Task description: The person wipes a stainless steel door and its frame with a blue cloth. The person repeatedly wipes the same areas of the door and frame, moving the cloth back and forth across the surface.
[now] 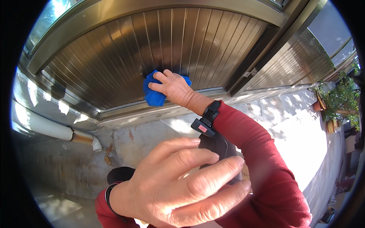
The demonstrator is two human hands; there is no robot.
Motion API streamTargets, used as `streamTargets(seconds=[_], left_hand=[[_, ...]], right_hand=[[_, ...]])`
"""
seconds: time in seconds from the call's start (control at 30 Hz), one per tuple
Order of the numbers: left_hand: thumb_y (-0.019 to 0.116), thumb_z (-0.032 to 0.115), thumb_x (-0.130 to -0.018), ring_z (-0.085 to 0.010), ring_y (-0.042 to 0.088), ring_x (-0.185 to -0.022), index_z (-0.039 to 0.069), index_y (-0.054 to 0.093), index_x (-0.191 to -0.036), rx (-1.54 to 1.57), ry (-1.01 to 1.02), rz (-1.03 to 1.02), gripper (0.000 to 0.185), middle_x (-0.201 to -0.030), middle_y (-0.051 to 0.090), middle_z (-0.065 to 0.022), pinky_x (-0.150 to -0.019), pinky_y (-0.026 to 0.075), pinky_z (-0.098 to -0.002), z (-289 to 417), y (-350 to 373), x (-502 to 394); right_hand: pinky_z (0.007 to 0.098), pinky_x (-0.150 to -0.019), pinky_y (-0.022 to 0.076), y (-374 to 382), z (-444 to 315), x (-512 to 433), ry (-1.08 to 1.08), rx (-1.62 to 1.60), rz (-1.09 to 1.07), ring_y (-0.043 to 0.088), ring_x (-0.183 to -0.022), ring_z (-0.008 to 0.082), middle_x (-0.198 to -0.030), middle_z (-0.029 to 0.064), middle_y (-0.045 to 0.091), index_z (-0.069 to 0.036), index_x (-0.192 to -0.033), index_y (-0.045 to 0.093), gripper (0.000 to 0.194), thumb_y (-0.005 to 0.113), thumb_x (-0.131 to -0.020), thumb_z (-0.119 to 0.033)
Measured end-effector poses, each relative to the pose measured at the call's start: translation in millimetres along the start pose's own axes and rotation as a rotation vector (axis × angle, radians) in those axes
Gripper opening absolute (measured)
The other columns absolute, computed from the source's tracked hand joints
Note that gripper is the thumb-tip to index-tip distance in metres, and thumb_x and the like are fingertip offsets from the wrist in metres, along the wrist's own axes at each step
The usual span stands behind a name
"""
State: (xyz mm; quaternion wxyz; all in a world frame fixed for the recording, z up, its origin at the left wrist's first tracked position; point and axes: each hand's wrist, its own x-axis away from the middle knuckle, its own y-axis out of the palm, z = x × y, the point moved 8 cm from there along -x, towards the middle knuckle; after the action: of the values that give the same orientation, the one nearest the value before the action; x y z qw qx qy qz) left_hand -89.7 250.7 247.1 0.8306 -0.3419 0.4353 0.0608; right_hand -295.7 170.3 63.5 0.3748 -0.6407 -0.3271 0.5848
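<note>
My right hand (178, 87) presses a blue cloth (154, 92) against the lower part of a ribbed metal panel (134, 54), just above its bottom frame rail. Bunched cloth sticks out on both sides of the fingers. Close below the camera, my left hand (179, 182) hangs in the air, its fingers apart and slightly bent, with nothing in it. A black device on a strap (206, 121) sits on my right wrist.
A white drainpipe (48, 125) with an elbow runs along the left wall. Dark vertical frame posts and a small metal latch (250, 73) border the panel on the right. Potted plants (340, 97) stand at the far right on the concrete ground (137, 142).
</note>
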Motion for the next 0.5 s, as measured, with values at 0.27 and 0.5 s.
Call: streamTargets(seconds=[0.27,0.5], left_hand=[[0.085,0.031,-0.072,-0.0194,0.066,-0.081,0.022,0.074,-0.104,-0.120,-0.056,0.198,0.035,-0.098,0.073,0.0029,-0.086,0.056,-0.0415,52,13,-41],[0.083,0.036,-0.079,-0.0225,0.064,-0.087,0.026,0.073,-0.108,-0.079,-0.041,0.061,0.032,-0.095,0.072,-0.0002,-0.091,0.051,-0.0402,66,49,-67]], right_hand=[[0.0393,-0.086,0.0558,-216,113,75,0.102,0.374,0.840,0.061,-0.106,0.0339,-0.124,0.0090,0.059,-0.024,-0.119,0.069,0.073,0.091,-0.051,-0.008],[0.0430,-0.093,0.0565,-180,160,145,0.185,0.615,0.273,0.061,-0.111,0.0342,-0.133,0.0091,0.059,-0.024,-0.125,0.065,0.074,0.090,-0.058,-0.004]])
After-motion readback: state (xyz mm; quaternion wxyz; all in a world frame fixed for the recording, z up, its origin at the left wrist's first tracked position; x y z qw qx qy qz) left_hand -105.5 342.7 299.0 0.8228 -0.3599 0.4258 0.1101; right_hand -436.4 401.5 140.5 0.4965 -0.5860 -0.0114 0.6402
